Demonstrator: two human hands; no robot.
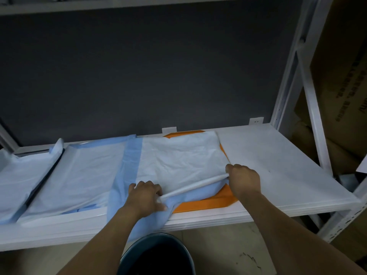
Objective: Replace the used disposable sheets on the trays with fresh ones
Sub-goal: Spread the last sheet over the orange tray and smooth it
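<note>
Gripping the sheet [178,161] with left hand [146,197] and right hand [243,180], I fear a hard tug tears it or slides the orange tray [218,201] off the shelf [278,165].

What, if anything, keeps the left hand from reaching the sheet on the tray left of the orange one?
Likely yes, it can: the neighbouring sheet lies exposed right beside the left hand, though that hand grips the wrinkled sheet on the orange tray.

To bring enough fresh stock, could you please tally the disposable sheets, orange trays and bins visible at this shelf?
Disposable sheets: 3 (left sheet, middle sheet, right sheet)
Orange tray: 1
Dark bin: 1
Total: 5
</note>
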